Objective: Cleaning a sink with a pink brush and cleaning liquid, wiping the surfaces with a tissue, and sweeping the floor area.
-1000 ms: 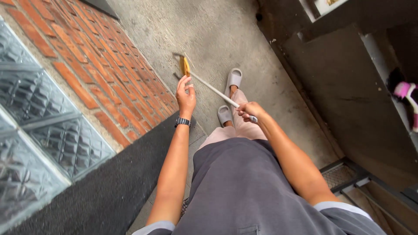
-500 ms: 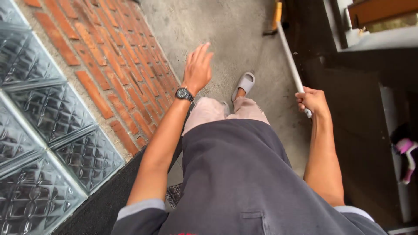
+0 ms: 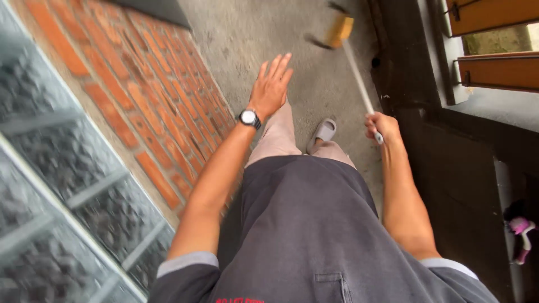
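My right hand grips the end of a long white handle that runs forward to a yellow scraper-like head, blurred, just above the concrete floor. My left hand is held out flat in the air with its fingers spread and nothing in it; a dark watch sits on its wrist. One foot in a grey slipper shows below my hands, the other is hidden by my leg.
A red brick wall with glass blocks stands close on the left. A dark wall with orange wooden shutters lines the right. A pink and white object lies at the right edge.
The tool swung from in front of my feet off to the right and forward. My left hand let go of the handle and opened flat. The view moved forward along the passage.
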